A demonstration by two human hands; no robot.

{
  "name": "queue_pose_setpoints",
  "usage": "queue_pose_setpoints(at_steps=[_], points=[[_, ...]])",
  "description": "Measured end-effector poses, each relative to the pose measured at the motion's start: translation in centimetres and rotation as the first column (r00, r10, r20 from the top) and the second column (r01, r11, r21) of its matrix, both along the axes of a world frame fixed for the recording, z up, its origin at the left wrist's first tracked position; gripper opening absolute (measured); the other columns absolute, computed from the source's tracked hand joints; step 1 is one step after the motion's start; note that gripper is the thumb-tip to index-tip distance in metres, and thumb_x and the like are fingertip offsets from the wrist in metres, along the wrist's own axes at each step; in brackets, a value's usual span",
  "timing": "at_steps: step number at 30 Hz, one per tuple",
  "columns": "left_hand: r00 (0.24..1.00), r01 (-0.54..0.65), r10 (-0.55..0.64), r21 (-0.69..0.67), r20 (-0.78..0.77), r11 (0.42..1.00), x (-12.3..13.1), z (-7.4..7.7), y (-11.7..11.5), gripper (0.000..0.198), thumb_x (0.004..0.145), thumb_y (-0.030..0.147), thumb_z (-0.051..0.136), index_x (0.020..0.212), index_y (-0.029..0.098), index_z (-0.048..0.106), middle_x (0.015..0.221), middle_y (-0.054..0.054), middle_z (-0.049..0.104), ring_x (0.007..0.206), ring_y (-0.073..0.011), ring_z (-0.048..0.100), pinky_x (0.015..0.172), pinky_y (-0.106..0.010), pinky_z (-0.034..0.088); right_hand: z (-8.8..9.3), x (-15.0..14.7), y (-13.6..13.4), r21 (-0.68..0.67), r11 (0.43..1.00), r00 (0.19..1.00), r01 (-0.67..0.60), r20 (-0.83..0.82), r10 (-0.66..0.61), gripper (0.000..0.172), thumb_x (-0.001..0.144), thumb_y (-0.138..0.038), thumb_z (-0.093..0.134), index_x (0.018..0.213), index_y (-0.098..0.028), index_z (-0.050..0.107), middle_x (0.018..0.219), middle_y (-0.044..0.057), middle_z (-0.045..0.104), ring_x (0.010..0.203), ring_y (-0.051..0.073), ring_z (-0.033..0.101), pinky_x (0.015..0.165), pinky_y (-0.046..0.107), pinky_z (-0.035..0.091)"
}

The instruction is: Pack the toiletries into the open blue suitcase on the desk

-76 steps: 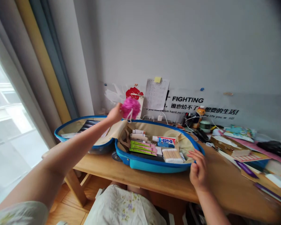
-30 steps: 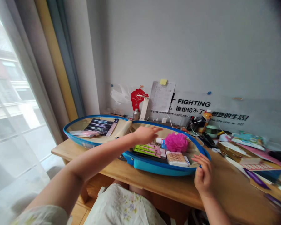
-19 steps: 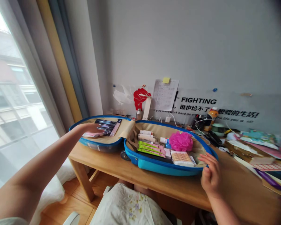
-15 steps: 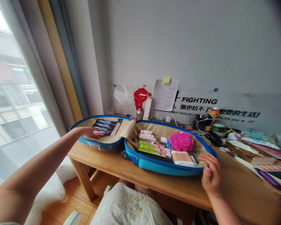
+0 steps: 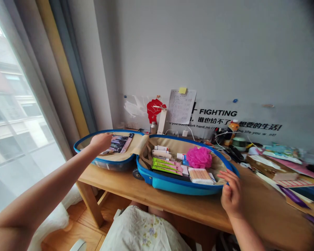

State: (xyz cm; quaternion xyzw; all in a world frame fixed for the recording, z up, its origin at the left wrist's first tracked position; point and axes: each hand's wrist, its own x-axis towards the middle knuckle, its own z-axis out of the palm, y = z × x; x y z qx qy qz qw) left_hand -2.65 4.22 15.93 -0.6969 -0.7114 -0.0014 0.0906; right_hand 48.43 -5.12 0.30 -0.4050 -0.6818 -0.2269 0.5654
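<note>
A blue suitcase (image 5: 184, 188) lies open on the wooden table, its two halves side by side. My left hand (image 5: 102, 141) is over the left half, beside a flat dark packet with a pink edge (image 5: 121, 143); its fingers are hidden behind the hand. A small whitish item (image 5: 106, 151) shows just below it. At the right end of the suitcase, my right hand (image 5: 232, 193) is by the rim, fingers loosely bent and apart, with nothing seen in them. Inside the right half are a pink bath puff (image 5: 199, 157), cotton swabs (image 5: 201, 175), green-and-pink sachets (image 5: 167, 166) and white tubes (image 5: 161, 150).
Papers and packets (image 5: 285, 164) crowd the table's right side. Behind the suitcase stand an orange-labelled bottle (image 5: 230, 132), a green-lidded jar (image 5: 239, 143) and a white upright box (image 5: 161, 121). White cables run along the wall. Curtains (image 5: 54, 69) hang at left.
My left hand has lifted and shifted from the packet's near edge to its left side, and the small whitish item is now visible beneath it. My right hand stays by the rim.
</note>
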Motion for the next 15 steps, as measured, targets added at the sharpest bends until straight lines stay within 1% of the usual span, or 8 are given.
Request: queue_pose_setpoints(at_steps=[2, 3, 5, 7, 9, 11, 13, 15], points=[[0.997, 0.078, -0.077, 0.07, -0.022, 0.995, 3.8, 1.0, -0.8, 0.041, 0.09, 0.014, 0.038, 0.127, 0.017, 0.055, 0.128, -0.016, 0.059, 0.116, -0.028, 0.057, 0.091, -0.036, 0.048, 0.0, 0.0, 0.0, -0.001, 1.0, 1.0, -0.001, -0.007, 0.001, 0.038, 0.098, -0.044, 0.032, 0.099, -0.02, 0.062, 0.102, 0.013, 0.064, 0.114, 0.031, 0.057, 0.094, 0.055, 0.046], [0.991, 0.135, -0.132, 0.109, -0.036, 0.985, 5.9, 1.4, -1.3, 0.043, 0.092, 0.014, 0.035, 0.129, 0.018, 0.054, 0.128, -0.015, 0.058, 0.117, -0.0262, 0.056, 0.092, -0.035, 0.047, 0.1, -0.1, 0.0, -0.003, 1.0, 1.0, -0.002, -0.014, 0.002, 0.039, 0.098, -0.045, 0.032, 0.098, -0.019, 0.062, 0.101, 0.013, 0.064, 0.113, 0.031, 0.057, 0.094, 0.055, 0.046], [0.947, 0.317, -0.301, 0.171, -0.114, 0.933, 10.1, 2.0, -2.3, 0.039, 0.093, 0.013, 0.034, 0.122, 0.018, 0.059, 0.12, -0.014, 0.059, 0.111, -0.0245, 0.058, 0.089, -0.033, 0.049, 0.1, -0.2, -0.1, -0.01, 1.0, 1.0, -0.004, -0.027, 0.004, 0.04, 0.097, -0.047, 0.033, 0.097, -0.02, 0.062, 0.1, 0.013, 0.064, 0.113, 0.031, 0.058, 0.094, 0.054, 0.046], [0.913, 0.403, -0.379, 0.181, -0.154, 0.897, 13.8, 2.3, -3.3, 0.035, 0.093, 0.013, 0.036, 0.113, 0.016, 0.064, 0.116, -0.015, 0.059, 0.107, -0.0247, 0.058, 0.085, -0.032, 0.051, 0.2, -0.2, -0.1, -0.008, 1.0, 1.0, -0.002, -0.03, 0.002, 0.04, 0.097, -0.046, 0.033, 0.097, -0.02, 0.062, 0.099, 0.013, 0.065, 0.112, 0.031, 0.058, 0.095, 0.054, 0.046], [0.865, 0.496, -0.477, 0.117, -0.158, 0.861, 16.9, 1.9, -4.3, 0.031, 0.091, 0.012, 0.041, 0.111, 0.013, 0.065, 0.117, -0.017, 0.058, 0.11, -0.0265, 0.057, 0.086, -0.034, 0.052, 0.2, -0.2, -0.2, -0.004, 1.0, 1.0, 0.0, -0.014, 0.0, 0.038, 0.098, -0.044, 0.033, 0.098, -0.019, 0.062, 0.1, 0.013, 0.065, 0.112, 0.031, 0.058, 0.095, 0.055, 0.046], [0.831, 0.551, -0.546, 0.026, -0.104, 0.834, 19.2, 1.1, -5.1, 0.032, 0.089, 0.008, 0.043, 0.112, 0.01, 0.065, 0.118, -0.02, 0.057, 0.113, -0.029, 0.056, 0.086, -0.036, 0.052, 0.1, -0.1, -0.1, 0.0, 1.0, 1.0, -0.002, 0.0, 0.002, 0.037, 0.098, -0.042, 0.034, 0.099, -0.019, 0.062, 0.102, 0.013, 0.065, 0.112, 0.031, 0.057, 0.094, 0.055, 0.046], [0.812, 0.581, -0.582, -0.039, -0.041, 0.813, 20.8, 0.2, -5.7, 0.032, 0.088, 0.009, 0.044, 0.112, 0.01, 0.066, 0.119, -0.021, 0.058, 0.112, -0.029, 0.058, 0.084, -0.035, 0.053, 0.0, 0.0, -0.1, 0.003, 1.0, 1.0, -0.007, 0.002, 0.007, 0.037, 0.098, -0.042, 0.034, 0.1, -0.019, 0.062, 0.102, 0.013, 0.064, 0.112, 0.031, 0.057, 0.094, 0.055, 0.046], [0.791, 0.61, -0.612, -0.081, 0.0, 0.788, 21.5, -0.5, -5.8, 0.029, 0.091, 0.018, 0.049, 0.113, 0.013, 0.067, 0.119, -0.017, 0.062, 0.106, -0.026, 0.062, 0.083, -0.032, 0.053, -0.1, 0.0, -0.1, 0.003, 1.0, 1.0, -0.006, -0.011, 0.006, 0.037, 0.098, -0.043, 0.033, 0.099, -0.019, 0.062, 0.101, 0.013, 0.064, 0.112, 0.031, 0.058, 0.094, 0.055, 0.046]])
